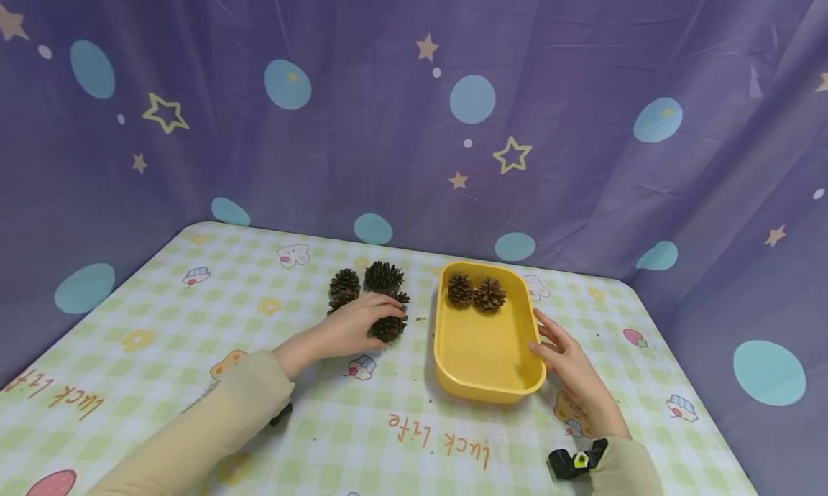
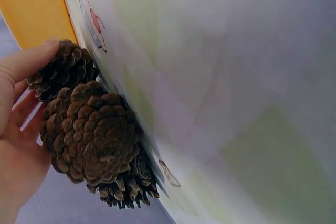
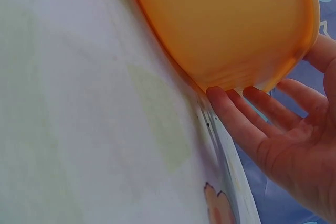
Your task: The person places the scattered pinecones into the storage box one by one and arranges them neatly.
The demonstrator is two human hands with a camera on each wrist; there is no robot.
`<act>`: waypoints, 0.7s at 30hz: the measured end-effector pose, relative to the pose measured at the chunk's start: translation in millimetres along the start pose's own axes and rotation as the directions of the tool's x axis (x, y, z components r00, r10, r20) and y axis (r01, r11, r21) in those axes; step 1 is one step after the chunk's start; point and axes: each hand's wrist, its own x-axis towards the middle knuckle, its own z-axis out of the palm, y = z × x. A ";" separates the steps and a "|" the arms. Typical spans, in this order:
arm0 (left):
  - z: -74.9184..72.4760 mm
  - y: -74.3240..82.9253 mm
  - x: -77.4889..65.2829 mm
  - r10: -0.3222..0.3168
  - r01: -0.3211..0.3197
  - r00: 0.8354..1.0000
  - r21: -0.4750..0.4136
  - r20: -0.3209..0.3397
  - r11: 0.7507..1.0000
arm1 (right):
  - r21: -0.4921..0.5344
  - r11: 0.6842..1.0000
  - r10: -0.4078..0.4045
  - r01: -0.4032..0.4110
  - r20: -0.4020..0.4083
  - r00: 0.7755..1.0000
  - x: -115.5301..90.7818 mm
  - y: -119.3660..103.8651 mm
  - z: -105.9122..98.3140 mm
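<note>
Brown pine cones cluster left of a yellow plastic tub (image 1: 488, 352). My left hand (image 1: 349, 328) reaches over this group and holds the nearest pine cone (image 1: 388, 329) between thumb and fingers. In the left wrist view the held pine cone (image 2: 65, 72) sits under the thumb, beside a larger cone (image 2: 97, 135) seen end-on. Part of the cluster is hidden beneath the hand. With its thumb at the rim and fingers against the outer wall, my right hand (image 1: 569, 363) holds the tub's right side. Inside the tub, two pine cones (image 1: 475, 293) lie at the far end.
A pastel checked tablecloth (image 1: 310, 438) with printed cupcakes and lettering covers the table. Behind it hangs a purple curtain (image 1: 388, 136) with stars and blue dots. Small dark crumbs lie on the cloth around the tub.
</note>
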 end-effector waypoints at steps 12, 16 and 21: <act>0.7 0.4 -1.2 -0.040 0.039 0.999 -0.046 -0.025 0.998 | -0.008 1.000 -0.003 0.003 -0.006 1.000 2.3 2.3 -0.5; -1.6 1.5 -1.7 -0.058 0.057 0.998 -0.042 -0.022 0.997 | -0.001 1.000 0.003 -0.003 -0.009 1.000 1.9 1.8 -0.8; -4.6 5.3 -1.9 -0.098 0.098 0.995 -0.055 -0.009 0.994 | -0.002 1.000 0.011 -0.011 -0.017 1.000 1.2 1.0 -0.6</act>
